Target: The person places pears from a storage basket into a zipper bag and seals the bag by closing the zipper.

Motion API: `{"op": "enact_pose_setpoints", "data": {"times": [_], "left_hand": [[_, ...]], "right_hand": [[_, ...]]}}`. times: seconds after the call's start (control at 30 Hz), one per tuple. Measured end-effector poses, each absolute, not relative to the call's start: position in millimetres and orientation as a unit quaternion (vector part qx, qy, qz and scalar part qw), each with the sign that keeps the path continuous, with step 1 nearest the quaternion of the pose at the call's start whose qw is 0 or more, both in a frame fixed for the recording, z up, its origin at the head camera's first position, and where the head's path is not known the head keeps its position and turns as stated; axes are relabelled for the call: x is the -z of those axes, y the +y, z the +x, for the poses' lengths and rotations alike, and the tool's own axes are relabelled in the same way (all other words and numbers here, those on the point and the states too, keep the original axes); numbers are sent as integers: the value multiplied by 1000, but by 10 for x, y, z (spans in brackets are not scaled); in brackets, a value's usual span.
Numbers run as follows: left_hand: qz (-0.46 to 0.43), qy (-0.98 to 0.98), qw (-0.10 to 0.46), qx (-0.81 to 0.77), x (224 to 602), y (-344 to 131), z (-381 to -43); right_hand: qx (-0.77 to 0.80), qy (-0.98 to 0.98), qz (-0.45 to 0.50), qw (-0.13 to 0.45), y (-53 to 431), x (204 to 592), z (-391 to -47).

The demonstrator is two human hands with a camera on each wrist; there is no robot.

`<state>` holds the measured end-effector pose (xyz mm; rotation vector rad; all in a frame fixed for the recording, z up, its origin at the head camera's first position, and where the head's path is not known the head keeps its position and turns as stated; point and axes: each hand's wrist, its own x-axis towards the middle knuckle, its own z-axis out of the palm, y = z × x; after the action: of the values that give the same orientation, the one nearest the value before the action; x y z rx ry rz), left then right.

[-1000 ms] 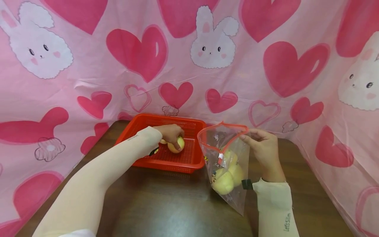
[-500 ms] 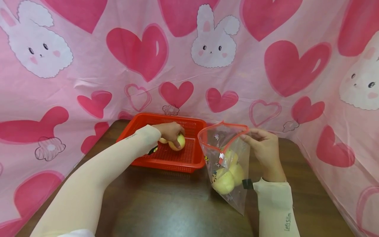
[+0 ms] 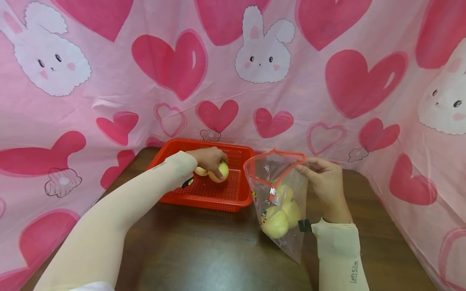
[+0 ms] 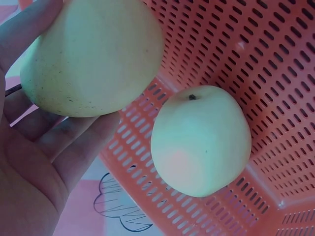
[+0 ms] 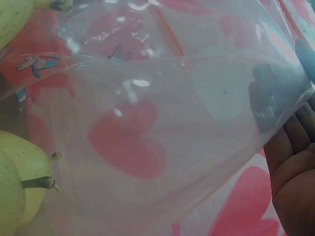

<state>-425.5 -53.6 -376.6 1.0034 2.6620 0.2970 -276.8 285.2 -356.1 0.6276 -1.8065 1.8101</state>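
My left hand (image 3: 209, 158) grips a pale yellow pear (image 3: 219, 173) inside the red basket (image 3: 204, 201). In the left wrist view, the fingers and thumb lie around the gripped pear (image 4: 98, 54), and its stem points left. Another pear (image 4: 202, 142) lies in the basket beside it, mostly behind my hand in the head view. On the right, my right hand (image 3: 325, 184) pinches the red-edged rim of a clear zip bag (image 3: 296, 246) between thumb and fingers. The bag's mouth gapes. Several yellow pears (image 3: 274, 224) sit in it, and stems show in the right wrist view.
A brown wooden table (image 3: 204, 250) carries the basket at its back left, with the bag to the basket's right. A pink curtain (image 3: 225, 89) with hearts and rabbits hangs behind and along the sides. A white slider (image 3: 272, 191) is on the bag's zip.
My left hand has risen slightly and shifted a little right with the pear, showing more of the pear behind. My right hand and the bag have stayed nearly still.
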Motion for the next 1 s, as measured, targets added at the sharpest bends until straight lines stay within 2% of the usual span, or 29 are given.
{"op": "enact_pose_setpoints", "data": {"times": [0.53, 1.0], "left_hand": [[373, 915, 113, -101, 3601, -604, -4208], [384, 914, 100, -82, 3400, -588, -4118]], "right_hand": [[-673, -667, 217, 236, 2835, 3557, -2759], [-657, -681, 208, 250, 2824, 3565, -2746]]}}
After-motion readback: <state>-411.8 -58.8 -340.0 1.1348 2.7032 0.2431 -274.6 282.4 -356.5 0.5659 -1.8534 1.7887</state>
